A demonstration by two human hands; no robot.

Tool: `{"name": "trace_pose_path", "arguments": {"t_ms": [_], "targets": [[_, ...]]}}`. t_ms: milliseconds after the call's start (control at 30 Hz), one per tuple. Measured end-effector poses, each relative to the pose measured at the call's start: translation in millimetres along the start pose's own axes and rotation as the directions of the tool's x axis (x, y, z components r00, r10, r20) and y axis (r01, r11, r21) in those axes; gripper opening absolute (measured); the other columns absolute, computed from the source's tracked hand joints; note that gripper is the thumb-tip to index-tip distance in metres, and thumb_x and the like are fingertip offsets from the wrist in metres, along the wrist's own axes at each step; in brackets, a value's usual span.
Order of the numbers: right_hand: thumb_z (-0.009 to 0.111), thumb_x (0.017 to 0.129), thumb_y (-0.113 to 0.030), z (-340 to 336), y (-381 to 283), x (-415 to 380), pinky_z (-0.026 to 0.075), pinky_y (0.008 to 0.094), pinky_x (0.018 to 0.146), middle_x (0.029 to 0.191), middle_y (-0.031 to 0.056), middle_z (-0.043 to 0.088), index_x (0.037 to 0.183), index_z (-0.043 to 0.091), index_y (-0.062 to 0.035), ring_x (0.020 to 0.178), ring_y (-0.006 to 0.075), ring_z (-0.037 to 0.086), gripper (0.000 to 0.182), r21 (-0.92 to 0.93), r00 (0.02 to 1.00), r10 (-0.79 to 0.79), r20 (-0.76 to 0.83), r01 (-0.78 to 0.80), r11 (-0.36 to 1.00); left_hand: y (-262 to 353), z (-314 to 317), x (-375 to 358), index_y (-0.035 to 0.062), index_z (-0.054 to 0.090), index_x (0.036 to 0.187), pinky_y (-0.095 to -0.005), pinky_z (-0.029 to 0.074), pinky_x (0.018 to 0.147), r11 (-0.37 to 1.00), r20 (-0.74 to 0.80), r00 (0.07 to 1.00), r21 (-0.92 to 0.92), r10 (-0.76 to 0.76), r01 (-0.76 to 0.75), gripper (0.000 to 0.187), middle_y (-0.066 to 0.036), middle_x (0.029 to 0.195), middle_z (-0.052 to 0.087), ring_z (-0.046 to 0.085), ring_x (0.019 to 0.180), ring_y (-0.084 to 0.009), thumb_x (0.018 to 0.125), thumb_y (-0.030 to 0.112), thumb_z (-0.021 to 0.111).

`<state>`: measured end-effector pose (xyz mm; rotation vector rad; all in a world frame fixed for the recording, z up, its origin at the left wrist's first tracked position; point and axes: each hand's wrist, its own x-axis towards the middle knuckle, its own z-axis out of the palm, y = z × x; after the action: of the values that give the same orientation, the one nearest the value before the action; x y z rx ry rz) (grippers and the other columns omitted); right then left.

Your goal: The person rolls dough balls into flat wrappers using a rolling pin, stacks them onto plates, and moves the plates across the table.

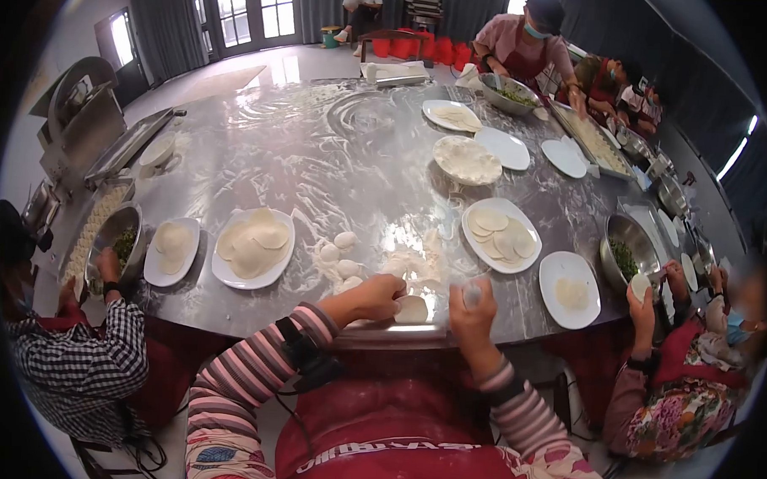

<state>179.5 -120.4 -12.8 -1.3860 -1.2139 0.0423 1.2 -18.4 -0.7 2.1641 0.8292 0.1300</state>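
At the near edge of the metal table, my left hand (375, 298) is closed at the rim of a flat round dough wrapper (411, 309). To the right of it my right hand (472, 306) is wrapped round a pale rolling pin (471, 295), whose end shows above the fist. Several small dough balls (345, 241) lie beyond my left hand, beside a patch of loose flour (410, 266). Stacked wrappers fill a white plate (292, 246) on the left and another white plate (468, 234) on the right.
A worker (80, 339) on the left reaches into a metal bowl (136, 265) of green filling. On the right, a worker (691, 377) holds a wrapper near another bowl (607, 251). More people stand at the far right. A flour plate (438, 161) sits mid-table.
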Motion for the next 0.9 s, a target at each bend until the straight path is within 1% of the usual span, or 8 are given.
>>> {"name": "trace_pose_path", "arguments": {"t_ms": [100, 233, 300, 333, 467, 633, 767, 900], "targets": [[0.068, 0.076, -0.007, 34, 9, 37, 0.043, 0.0413, 0.050, 0.063, 0.0201, 0.055, 0.085, 0.049, -0.0012, 0.056, 0.0387, 0.056, 0.021, -0.027, 0.998, -0.066, 0.007, 0.066, 0.997, 8, 1, 7, -0.0002, 0.062, 0.085, -0.0415, 0.047, 0.069, 0.997, -0.124, 0.992, 0.074, -0.001, 0.010, 0.018, -0.021, 0.081, 0.063, 0.061, 0.080, -0.0370, 0.078, 0.016, 0.058], [0.068, 0.076, -0.007, 36, 9, 41, 0.044, 0.0408, 0.050, 0.063, 0.0199, 0.056, 0.088, 0.050, -0.0009, 0.057, 0.0384, 0.058, 0.022, -0.048, 0.996, -0.086, 0.023, 0.087, 0.995, 2, 2, 19, -0.0005, 0.062, 0.083, -0.0421, 0.046, 0.069, 0.998, -0.175, 0.984, 0.051, 0.040, -0.031, 0.017, -0.022, 0.081, 0.063, 0.060, 0.081, -0.0384, 0.077, 0.015, 0.057], [0.069, 0.075, -0.007, 17, 7, 22, 0.045, 0.0398, 0.049, 0.062, 0.0178, 0.056, 0.088, 0.050, -0.0018, 0.056, 0.0352, 0.060, 0.023, -0.042, 0.999, -0.034, 0.021, 0.035, 0.999, 4, -1, 16, -0.0012, 0.061, 0.084, -0.0411, 0.046, 0.068, 0.988, -0.053, 0.997, 0.146, 0.050, -0.041, 0.017, -0.022, 0.081, 0.063, 0.061, 0.080, -0.0358, 0.076, 0.013, 0.056], [0.069, 0.074, -0.006, 11, 9, 13, 0.044, 0.0397, 0.048, 0.060, 0.0161, 0.056, 0.088, 0.050, -0.0024, 0.052, 0.0328, 0.059, 0.023, -0.035, 0.991, -0.130, -0.028, 0.129, 0.991, 1, 0, 15, -0.0012, 0.061, 0.084, -0.0411, 0.046, 0.068, 0.990, -0.057, 0.997, 0.136, 0.049, -0.041, 0.017, -0.022, 0.081, 0.063, 0.061, 0.080, -0.0358, 0.076, 0.013, 0.056], [0.068, 0.075, -0.006, 7, 2, 9, 0.044, 0.0391, 0.048, 0.059, 0.0152, 0.055, 0.087, 0.050, -0.0031, 0.051, 0.0320, 0.058, 0.022, -0.001, 0.999, -0.054, -0.003, 0.054, 0.999, 4, -4, 3, -0.0019, 0.059, 0.086, -0.0391, 0.045, 0.068, 0.999, 0.012, 1.000, -0.022, -0.028, 0.028, 0.017, -0.021, 0.079, 0.062, 0.060, 0.075, -0.0278, 0.076, 0.011, 0.057], [0.069, 0.075, -0.007, 43, 10, 45, 0.043, 0.0401, 0.048, 0.060, 0.0174, 0.055, 0.087, 0.050, -0.0029, 0.051, 0.0329, 0.057, 0.023, -0.072, 0.992, -0.123, 0.001, 0.123, 0.990, 8, -2, 13, -0.0005, 0.062, 0.087, -0.0401, 0.047, 0.072, 1.000, -0.165, 0.986, 0.016, -0.002, 0.005, 0.019, -0.022, 0.083, 0.063, 0.061, 0.081, -0.0347, 0.076, 0.013, 0.057], [0.067, 0.075, -0.006, 17, 9, 17, 0.043, 0.0393, 0.048, 0.059, 0.0169, 0.054, 0.086, 0.050, -0.0030, 0.050, 0.0324, 0.056, 0.021, -0.062, 0.996, -0.086, -0.001, 0.086, 0.994, 4, 2, 15, 0.0014, 0.063, 0.088, -0.0400, 0.047, 0.072, 0.993, -0.081, 0.996, 0.109, 0.041, -0.032, 0.019, -0.021, 0.085, 0.064, 0.061, 0.082, -0.0365, 0.076, 0.014, 0.057], [0.066, 0.076, -0.004, -7, -9, -5, 0.043, 0.0384, 0.048, 0.058, 0.0163, 0.052, 0.084, 0.049, -0.0032, 0.050, 0.0315, 0.055, 0.018, -0.016, 0.999, 0.033, 0.030, -0.033, 0.999, -5, 3, 8, 0.0017, 0.063, 0.088, -0.0406, 0.047, 0.072, 0.999, -0.101, 0.995, -0.024, -0.025, 0.023, 0.018, -0.021, 0.085, 0.064, 0.061, 0.083, -0.0376, 0.076, 0.014, 0.056]]}}
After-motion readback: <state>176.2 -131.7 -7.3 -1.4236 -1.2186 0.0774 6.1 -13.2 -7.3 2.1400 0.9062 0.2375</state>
